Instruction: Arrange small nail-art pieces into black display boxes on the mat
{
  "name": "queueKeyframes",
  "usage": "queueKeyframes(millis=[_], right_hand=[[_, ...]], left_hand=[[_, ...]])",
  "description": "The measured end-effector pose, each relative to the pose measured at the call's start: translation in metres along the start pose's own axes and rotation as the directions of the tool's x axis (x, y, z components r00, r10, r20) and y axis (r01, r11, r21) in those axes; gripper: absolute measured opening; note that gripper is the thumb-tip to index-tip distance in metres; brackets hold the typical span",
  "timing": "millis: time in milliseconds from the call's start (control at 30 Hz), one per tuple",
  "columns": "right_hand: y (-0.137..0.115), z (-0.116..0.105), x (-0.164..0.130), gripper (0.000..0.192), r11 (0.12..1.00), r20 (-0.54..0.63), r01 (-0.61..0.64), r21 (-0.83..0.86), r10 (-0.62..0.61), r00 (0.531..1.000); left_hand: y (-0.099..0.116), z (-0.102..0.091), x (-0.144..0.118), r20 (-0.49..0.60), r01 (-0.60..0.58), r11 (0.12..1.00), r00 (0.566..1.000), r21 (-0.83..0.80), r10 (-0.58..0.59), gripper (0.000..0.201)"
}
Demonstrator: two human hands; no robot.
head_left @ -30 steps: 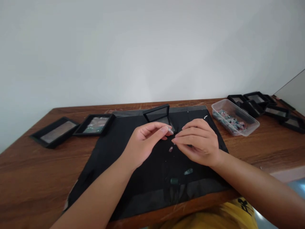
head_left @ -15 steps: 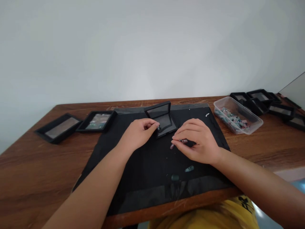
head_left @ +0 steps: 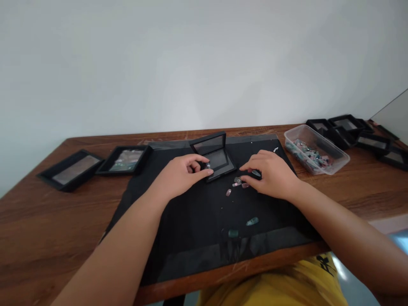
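at the open case's [head_left: 219,163] edge, left grip's [head_left: 180,174] bead [head_left: 208,165]

- Black printed marks stand on the yellow shirt [head_left: 318,272] at the lower edge; they are too partial to read.
- No other text or label is legible.

Lighting: soft, even daylight; faint shadows. Glare on desk [head_left: 47,221] toward 7 o'clock. Wide-angle bending at edges; small items soft.
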State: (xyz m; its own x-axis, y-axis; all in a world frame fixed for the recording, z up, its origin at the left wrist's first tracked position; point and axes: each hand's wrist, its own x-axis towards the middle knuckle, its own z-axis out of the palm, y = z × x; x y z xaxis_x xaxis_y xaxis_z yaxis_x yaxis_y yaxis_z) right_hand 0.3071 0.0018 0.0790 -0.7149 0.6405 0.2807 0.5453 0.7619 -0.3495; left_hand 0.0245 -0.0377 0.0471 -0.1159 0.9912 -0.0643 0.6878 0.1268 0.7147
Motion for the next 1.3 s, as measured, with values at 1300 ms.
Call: queueKeyframes(millis=[1300], right_hand=[[-0.021, -0.009, 0.009, 0.021, 0.888, 0.103, -0.451, -0.093, 0.459, 0.883]], left_hand=[[0.016, 0.004, 0.001, -0.096, 0.068, 0.965, 0.994, 0.255, -0.045, 0.043]])
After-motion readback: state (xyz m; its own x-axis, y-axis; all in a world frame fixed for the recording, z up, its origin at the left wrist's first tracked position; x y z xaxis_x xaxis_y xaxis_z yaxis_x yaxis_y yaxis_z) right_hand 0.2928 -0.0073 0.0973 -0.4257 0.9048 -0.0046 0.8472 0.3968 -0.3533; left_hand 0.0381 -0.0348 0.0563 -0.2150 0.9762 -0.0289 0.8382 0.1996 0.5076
